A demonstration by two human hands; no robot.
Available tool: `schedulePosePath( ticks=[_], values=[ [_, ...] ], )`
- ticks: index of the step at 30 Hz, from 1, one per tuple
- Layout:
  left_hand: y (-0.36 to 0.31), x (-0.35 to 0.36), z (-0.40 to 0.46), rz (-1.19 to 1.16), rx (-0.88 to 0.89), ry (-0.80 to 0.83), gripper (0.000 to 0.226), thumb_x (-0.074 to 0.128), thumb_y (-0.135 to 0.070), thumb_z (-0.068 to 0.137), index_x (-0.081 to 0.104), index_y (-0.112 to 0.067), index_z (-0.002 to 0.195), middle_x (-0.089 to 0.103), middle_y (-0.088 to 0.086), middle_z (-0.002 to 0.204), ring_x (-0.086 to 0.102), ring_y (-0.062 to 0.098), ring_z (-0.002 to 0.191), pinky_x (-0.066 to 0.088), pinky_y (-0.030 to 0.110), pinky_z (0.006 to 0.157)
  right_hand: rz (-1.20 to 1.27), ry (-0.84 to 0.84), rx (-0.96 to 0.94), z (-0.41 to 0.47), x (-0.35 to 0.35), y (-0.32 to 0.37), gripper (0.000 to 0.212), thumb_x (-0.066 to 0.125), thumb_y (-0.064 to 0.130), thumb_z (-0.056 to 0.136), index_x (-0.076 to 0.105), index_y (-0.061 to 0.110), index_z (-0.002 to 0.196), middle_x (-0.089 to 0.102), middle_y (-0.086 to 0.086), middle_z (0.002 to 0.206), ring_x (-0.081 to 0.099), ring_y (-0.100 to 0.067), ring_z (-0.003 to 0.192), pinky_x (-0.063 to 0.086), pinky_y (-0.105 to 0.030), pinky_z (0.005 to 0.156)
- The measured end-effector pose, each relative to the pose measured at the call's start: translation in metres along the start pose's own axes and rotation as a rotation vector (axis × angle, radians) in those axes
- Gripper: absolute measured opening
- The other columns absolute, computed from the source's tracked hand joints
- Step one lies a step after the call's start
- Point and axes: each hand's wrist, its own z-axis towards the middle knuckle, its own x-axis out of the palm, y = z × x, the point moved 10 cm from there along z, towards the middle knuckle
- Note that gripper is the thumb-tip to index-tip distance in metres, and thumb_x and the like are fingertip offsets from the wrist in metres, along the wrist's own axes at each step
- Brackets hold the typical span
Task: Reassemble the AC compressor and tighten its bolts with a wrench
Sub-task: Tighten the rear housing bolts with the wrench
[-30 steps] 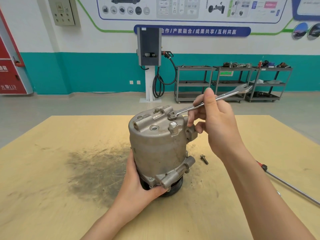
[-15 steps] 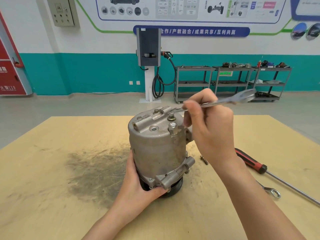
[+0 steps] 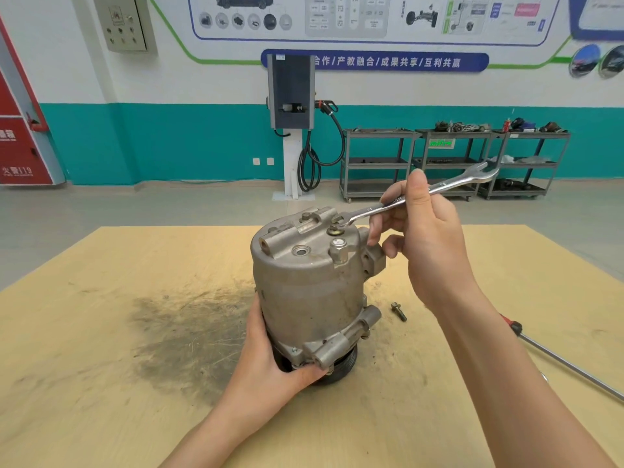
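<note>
Head view: right fingers (image 3: 393, 228) pinch the wrench (image 3: 415, 194), its end on a bolt (image 3: 334, 228) atop the compressor (image 3: 312, 285). Left fingers (image 3: 314, 371) clasp the compressor's base, upright on the surface (image 3: 101, 383). A loose bolt (image 3: 399, 311) lies just right of it.

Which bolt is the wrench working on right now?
The bolt atop the compressor, where the wrench head sits; the loose bolt lies on the table.

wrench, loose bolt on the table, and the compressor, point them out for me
wrench (image 3: 449, 185), head view, on the bare shaft past the fingers
loose bolt (image 3: 399, 311), head view, on its shank
compressor (image 3: 304, 292), head view, on the side of its grey body
</note>
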Motion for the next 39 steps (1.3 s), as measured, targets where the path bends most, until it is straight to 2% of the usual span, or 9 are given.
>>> schedulePosePath(
  ticks=[3,19,22,25,27,29,31,34,39],
  values=[
    [0.000,0.000,-0.001,-0.002,-0.001,0.001,0.123,0.089,-0.054,0.049,0.010,-0.052,0.144,0.045,-0.038,0.131,0.046,-0.013,0.124,0.040,0.013,0.095,0.001,0.008,-0.025,-0.001,0.002,0.003,0.041,0.028,0.036,0.106,0.053,0.014,0.082,0.061,0.000,0.056,0.059,-0.015,0.054,0.037,-0.019,0.041],
    [-0.002,-0.001,-0.001,0.017,0.009,-0.001,0.125,0.087,-0.057,0.050,0.009,-0.050,0.146,0.041,-0.038,0.135,0.041,-0.014,0.127,0.040,0.012,0.096,-0.049,-0.003,-0.063,-0.003,0.003,0.001,0.039,0.036,0.042,0.101,0.055,0.014,0.083,0.060,-0.001,0.056,0.058,-0.015,0.053,0.039,-0.018,0.042],
    [0.000,-0.002,-0.001,0.021,0.002,-0.001,0.124,0.087,-0.054,0.049,0.009,-0.049,0.146,0.042,-0.035,0.136,0.043,-0.013,0.127,0.039,0.015,0.100,-0.214,-0.035,-0.233,-0.010,0.006,0.018,0.037,0.041,0.044,0.101,0.054,0.015,0.081,0.060,0.000,0.055,0.057,-0.015,0.050,0.041,-0.021,0.045],
    [0.001,-0.001,0.000,0.025,0.000,-0.002,0.124,0.086,-0.052,0.050,0.008,-0.048,0.146,0.041,-0.038,0.134,0.042,-0.016,0.125,0.039,0.006,0.095,-0.585,-0.025,-0.581,-0.029,0.027,0.050,0.039,0.046,0.044,0.097,0.057,0.011,0.080,0.057,0.005,0.055,0.051,-0.013,0.044,0.043,-0.035,0.042],
    [0.002,-0.001,0.000,0.019,0.002,-0.008,0.122,0.086,-0.050,0.050,0.008,-0.050,0.145,0.040,-0.044,0.129,0.041,-0.019,0.123,0.037,-0.001,0.089,-0.795,0.006,-0.753,-0.043,0.045,0.061,0.045,0.047,0.045,0.097,0.061,0.007,0.079,0.057,0.004,0.057,0.046,-0.011,0.044,0.040,-0.034,0.037],
    [0.001,-0.001,0.000,0.018,0.005,-0.011,0.122,0.086,-0.051,0.050,0.007,-0.051,0.144,0.039,-0.046,0.127,0.040,-0.019,0.123,0.037,-0.003,0.088,-0.880,0.019,-0.813,-0.048,0.052,0.065,0.042,0.051,0.043,0.095,0.064,0.006,0.078,0.059,0.002,0.058,0.046,-0.010,0.047,0.041,-0.035,0.037],
    [0.001,-0.001,0.000,0.019,0.007,-0.008,0.122,0.086,-0.052,0.050,0.009,-0.051,0.145,0.040,-0.044,0.129,0.041,-0.018,0.124,0.039,0.001,0.091,-0.840,0.010,-0.796,-0.047,0.049,0.069,0.039,0.052,0.039,0.095,0.064,0.005,0.079,0.060,0.001,0.057,0.046,-0.010,0.046,0.041,-0.035,0.037],
    [0.001,-0.002,0.000,0.010,-0.005,-0.003,0.122,0.087,-0.053,0.049,0.011,-0.050,0.144,0.042,-0.037,0.133,0.043,-0.014,0.125,0.041,0.009,0.096,-0.605,0.004,-0.596,-0.032,0.031,0.066,0.035,0.044,0.038,0.097,0.059,0.010,0.082,0.060,0.001,0.056,0.054,-0.014,0.045,0.044,-0.037,0.042],
    [-0.002,-0.001,-0.001,-0.001,0.001,-0.002,0.124,0.087,-0.052,0.050,0.009,-0.047,0.147,0.041,-0.038,0.134,0.041,-0.016,0.125,0.038,0.003,0.094,-0.212,-0.012,-0.253,-0.011,0.006,0.038,0.041,0.031,0.034,0.105,0.057,0.016,0.079,0.061,-0.004,0.059,0.060,-0.012,0.054,0.040,-0.014,0.048]
  ],
)
